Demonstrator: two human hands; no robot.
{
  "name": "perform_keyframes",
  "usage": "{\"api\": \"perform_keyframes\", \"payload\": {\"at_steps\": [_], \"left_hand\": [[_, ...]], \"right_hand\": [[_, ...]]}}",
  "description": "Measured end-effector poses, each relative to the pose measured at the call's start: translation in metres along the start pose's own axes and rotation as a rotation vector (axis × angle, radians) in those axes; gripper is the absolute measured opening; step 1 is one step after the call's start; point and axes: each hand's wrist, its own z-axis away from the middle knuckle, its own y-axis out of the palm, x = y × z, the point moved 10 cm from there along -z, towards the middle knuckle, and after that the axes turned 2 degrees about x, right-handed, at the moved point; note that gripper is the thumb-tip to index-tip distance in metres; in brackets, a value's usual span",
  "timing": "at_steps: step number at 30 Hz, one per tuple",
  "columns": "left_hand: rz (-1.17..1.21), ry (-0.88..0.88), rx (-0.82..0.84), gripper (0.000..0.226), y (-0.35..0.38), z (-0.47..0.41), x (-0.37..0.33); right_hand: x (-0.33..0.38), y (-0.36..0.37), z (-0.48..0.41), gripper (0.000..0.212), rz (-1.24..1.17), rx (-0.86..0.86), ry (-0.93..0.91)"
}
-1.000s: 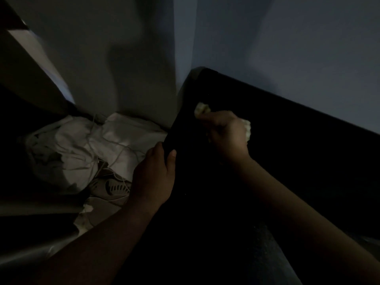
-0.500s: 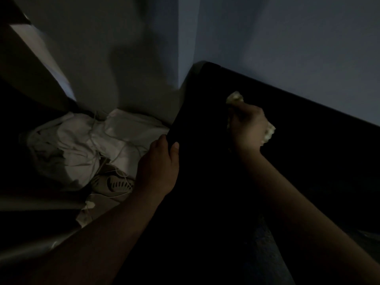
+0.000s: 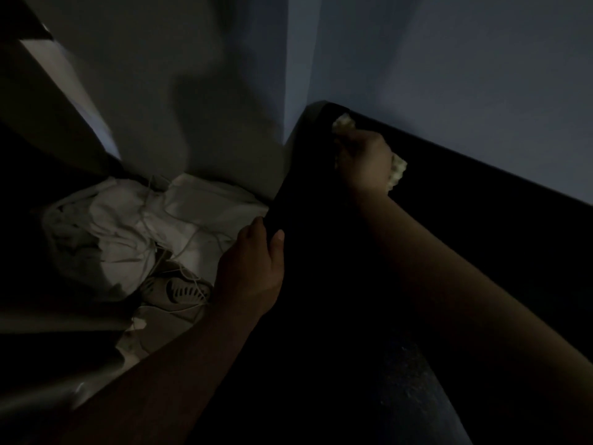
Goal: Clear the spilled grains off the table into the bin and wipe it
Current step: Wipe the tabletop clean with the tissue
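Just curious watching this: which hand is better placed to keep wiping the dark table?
The right hand: it grips the pale cloth on the table. The left hand only holds its edge.

The room is dimly lit. Two plain walls (image 3: 449, 75) meet in a vertical corner above the grip. Left of the grip, pale crumpled fabric (image 3: 128, 232) lies on the floor with thin white cords (image 3: 192, 242) across it. A bright light strip (image 3: 64, 91) slants at upper left.
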Motion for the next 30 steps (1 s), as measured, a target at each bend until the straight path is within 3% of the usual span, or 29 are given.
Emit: {"api": "perform_keyframes", "payload": {"at_steps": [3, 5, 7, 11, 14, 19, 21, 23, 24, 26, 28, 30], "left_hand": [[-0.013, -0.035, 0.029, 0.048, 0.002, 0.0, 0.001], [-0.018, -0.035, 0.025, 0.048, 0.001, 0.001, -0.001], [-0.027, -0.026, 0.017, 0.053, 0.001, 0.0, -0.001], [-0.04, -0.045, 0.037, 0.055, 0.004, 0.0, 0.002], [-0.03, -0.034, 0.037, 0.05, 0.003, 0.001, 0.001], [-0.024, -0.034, 0.013, 0.044, 0.001, 0.0, 0.0], [-0.028, -0.03, 0.016, 0.046, 0.002, 0.0, -0.001], [-0.024, -0.006, 0.0, 0.063, -0.001, 0.0, -0.004], [-0.024, -0.002, -0.009, 0.074, -0.002, 0.0, -0.004], [-0.008, 0.012, -0.013, 0.08, -0.003, 0.001, -0.005], [0.036, 0.023, -0.006, 0.076, -0.004, 0.001, -0.006], [0.053, 0.024, -0.005, 0.078, -0.005, 0.0, -0.006]], "right_hand": [[0.033, 0.001, 0.054, 0.021, -0.026, 0.131, -0.28], [0.04, -0.006, 0.097, 0.019, -0.153, 0.241, -0.33], [0.024, -0.018, 0.114, 0.017, -0.264, 0.262, -0.21], [-0.042, -0.054, 0.087, 0.015, -0.299, -0.084, 0.178], [-0.036, -0.052, 0.051, 0.019, -0.199, -0.174, 0.174], [0.019, 0.0, 0.022, 0.023, -0.049, 0.002, -0.033], [0.041, 0.011, 0.061, 0.018, -0.102, 0.138, -0.155], [0.042, 0.008, 0.1, 0.015, -0.253, 0.252, -0.136], [0.034, 0.002, 0.107, 0.016, -0.355, 0.237, -0.074], [0.005, -0.021, 0.096, 0.017, -0.446, 0.033, 0.056], [-0.019, -0.037, 0.073, 0.02, -0.392, -0.143, 0.133], [-0.021, -0.035, 0.052, 0.022, -0.2, -0.178, 0.091]]}}
